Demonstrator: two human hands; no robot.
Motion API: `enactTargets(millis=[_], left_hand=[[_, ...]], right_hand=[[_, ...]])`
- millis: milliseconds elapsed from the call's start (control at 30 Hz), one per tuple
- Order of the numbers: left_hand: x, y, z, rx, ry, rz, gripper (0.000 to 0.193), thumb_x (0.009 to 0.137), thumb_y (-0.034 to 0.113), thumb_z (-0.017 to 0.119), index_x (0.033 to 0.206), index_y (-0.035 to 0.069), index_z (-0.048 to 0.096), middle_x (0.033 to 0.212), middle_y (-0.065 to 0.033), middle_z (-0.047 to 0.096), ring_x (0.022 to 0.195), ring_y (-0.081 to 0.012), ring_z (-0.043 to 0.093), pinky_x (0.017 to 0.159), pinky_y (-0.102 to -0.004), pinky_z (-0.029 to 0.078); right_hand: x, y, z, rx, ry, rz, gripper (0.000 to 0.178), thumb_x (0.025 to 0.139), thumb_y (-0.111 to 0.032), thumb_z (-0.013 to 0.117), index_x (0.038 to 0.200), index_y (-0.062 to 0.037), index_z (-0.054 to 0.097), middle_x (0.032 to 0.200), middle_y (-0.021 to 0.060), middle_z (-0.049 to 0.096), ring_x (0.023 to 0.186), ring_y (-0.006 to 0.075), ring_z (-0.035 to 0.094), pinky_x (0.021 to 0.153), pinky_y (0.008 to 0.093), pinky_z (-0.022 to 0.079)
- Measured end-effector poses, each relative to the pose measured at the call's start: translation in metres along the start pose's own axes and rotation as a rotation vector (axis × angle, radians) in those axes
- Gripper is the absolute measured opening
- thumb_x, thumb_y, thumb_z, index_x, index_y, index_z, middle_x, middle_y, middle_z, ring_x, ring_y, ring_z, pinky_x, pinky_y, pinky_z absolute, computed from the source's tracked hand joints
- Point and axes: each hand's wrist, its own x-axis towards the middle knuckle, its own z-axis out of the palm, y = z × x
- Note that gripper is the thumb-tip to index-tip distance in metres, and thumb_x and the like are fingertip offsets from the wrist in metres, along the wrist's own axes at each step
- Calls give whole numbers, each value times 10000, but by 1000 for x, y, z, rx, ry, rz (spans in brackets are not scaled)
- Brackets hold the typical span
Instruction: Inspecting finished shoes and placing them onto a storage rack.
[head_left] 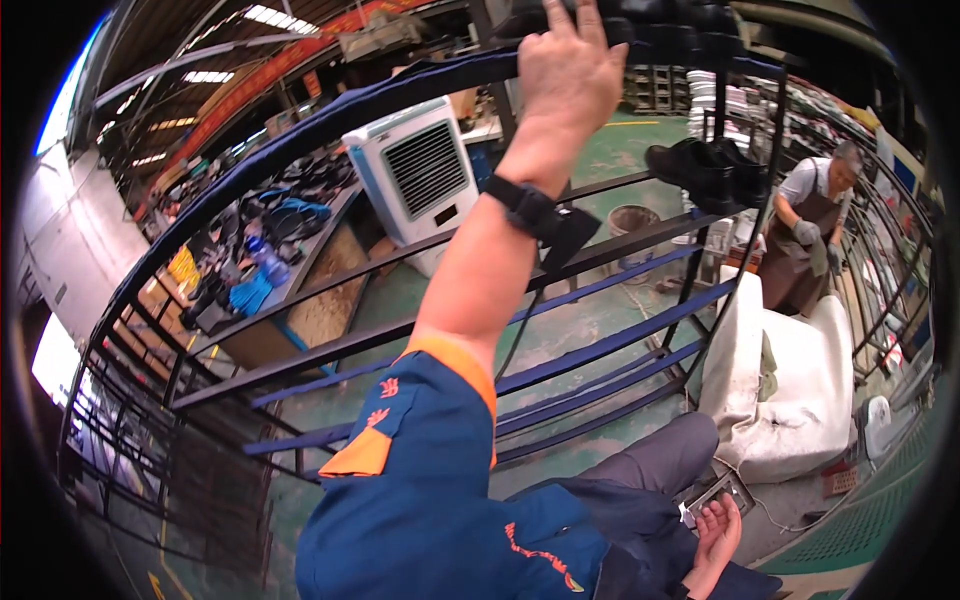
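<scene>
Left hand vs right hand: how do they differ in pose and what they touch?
The left hand is raised high, arm stretched out, fingers reaching among dark shoes on the top shelf of the metal rack; the right hand rests low by the lap, palm up. The left hand's wrist carries a black strap; the right hand's wrist shows none. The left hand touches the shelf goods; the right hand holds nothing. Both are bare.

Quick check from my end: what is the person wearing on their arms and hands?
Both hands are bare. The left hand has a black strap at the wrist with a black tab hanging from it; its short sleeve is blue with an orange cuff and orange markings. The right hand shows no glove or strap.
</scene>
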Motion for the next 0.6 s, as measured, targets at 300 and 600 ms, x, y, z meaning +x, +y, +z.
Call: enactTargets(millis=[300,600], left_hand=[[-8,-9,-3,75,-23,-40,833,899,413,616,1485,-95,313,1392,-394,455,863,-301,656,814,-388,502],[21,-19,-28,157,-246,-156,923,856,525,630,1531,5,276,1486,-268,428,1153,-348,633,973,-418,514]], right_hand=[[-1,4,2,-47,-74,60,424,988,-373,539,1299,-91,603,1003,1,664,876,105,613,758,261,511],[-22,-54,37,-123,143,2,375,965,-307,610,1244,-59,637,1022,76,691,878,183,666,709,283,522]])
